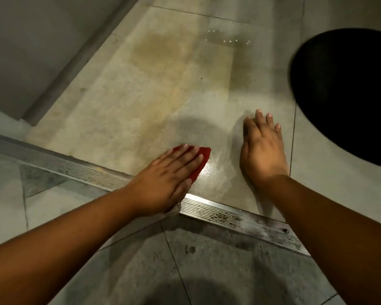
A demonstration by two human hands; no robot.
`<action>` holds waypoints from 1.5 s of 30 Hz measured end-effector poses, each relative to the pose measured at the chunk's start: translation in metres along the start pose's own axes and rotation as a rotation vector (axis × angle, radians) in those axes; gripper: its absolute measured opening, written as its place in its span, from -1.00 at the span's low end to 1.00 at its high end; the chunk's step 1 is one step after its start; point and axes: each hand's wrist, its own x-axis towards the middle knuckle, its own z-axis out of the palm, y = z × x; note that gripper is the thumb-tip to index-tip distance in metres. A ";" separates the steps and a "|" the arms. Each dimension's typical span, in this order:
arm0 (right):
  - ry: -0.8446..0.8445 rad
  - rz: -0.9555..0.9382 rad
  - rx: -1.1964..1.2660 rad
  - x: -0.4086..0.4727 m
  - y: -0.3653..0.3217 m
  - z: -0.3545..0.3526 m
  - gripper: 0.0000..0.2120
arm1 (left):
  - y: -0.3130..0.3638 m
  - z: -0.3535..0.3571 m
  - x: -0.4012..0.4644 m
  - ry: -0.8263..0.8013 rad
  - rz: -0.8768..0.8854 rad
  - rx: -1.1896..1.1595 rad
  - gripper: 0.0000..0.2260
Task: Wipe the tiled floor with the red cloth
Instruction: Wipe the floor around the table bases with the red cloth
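Lying under left fingers (186,154): red cloth (201,160)

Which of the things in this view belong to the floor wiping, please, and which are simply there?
Part of the job:
- red cloth, pressed flat under the left hand
- tiled floor
- right hand, resting flat on the floor

Just there:
- ribbed metal strip
- dark round object at the right edge

A ribbed metal threshold strip (240,219) crossed the floor diagonally. A grey wall (31,47) stood upper left; a black round object (348,93) sat right.
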 end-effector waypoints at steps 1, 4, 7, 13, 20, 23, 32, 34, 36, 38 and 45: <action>0.026 -0.018 0.014 -0.001 -0.006 -0.002 -0.52 | -0.009 -0.004 0.008 -0.004 -0.034 0.003 -0.47; 0.005 -0.082 0.066 0.004 -0.040 0.000 -0.53 | -0.046 -0.017 0.037 0.004 -0.205 0.004 -0.44; -0.102 -0.147 0.074 0.017 -0.072 0.012 -0.50 | -0.055 -0.019 0.046 0.039 -0.247 0.016 -0.45; -0.226 -0.150 -0.017 0.013 -0.069 0.039 -0.46 | -0.019 -0.008 -0.006 0.004 -0.193 -0.053 -0.48; -0.202 -0.140 -0.032 0.014 -0.074 0.042 -0.44 | -0.066 -0.019 0.033 0.059 -0.280 -0.010 -0.46; -0.206 -0.147 -0.033 0.014 -0.075 0.042 -0.44 | -0.079 -0.023 0.053 0.060 -0.310 0.001 -0.44; -0.233 -0.134 -0.027 0.014 -0.074 0.037 -0.45 | -0.030 -0.008 0.002 0.039 -0.215 -0.025 -0.46; -0.244 -0.131 -0.008 0.012 -0.074 0.036 -0.45 | -0.021 -0.004 -0.011 0.026 -0.213 -0.040 -0.46; -0.238 -0.127 -0.014 0.011 -0.072 0.036 -0.46 | -0.022 -0.006 -0.009 0.017 -0.224 -0.061 -0.45; -0.234 -0.130 -0.015 0.013 -0.073 0.039 -0.46 | -0.032 -0.009 0.002 0.023 -0.281 -0.064 -0.43; -0.222 -0.135 0.010 0.014 -0.072 0.041 -0.47 | -0.068 -0.022 0.045 0.025 -0.488 -0.040 -0.40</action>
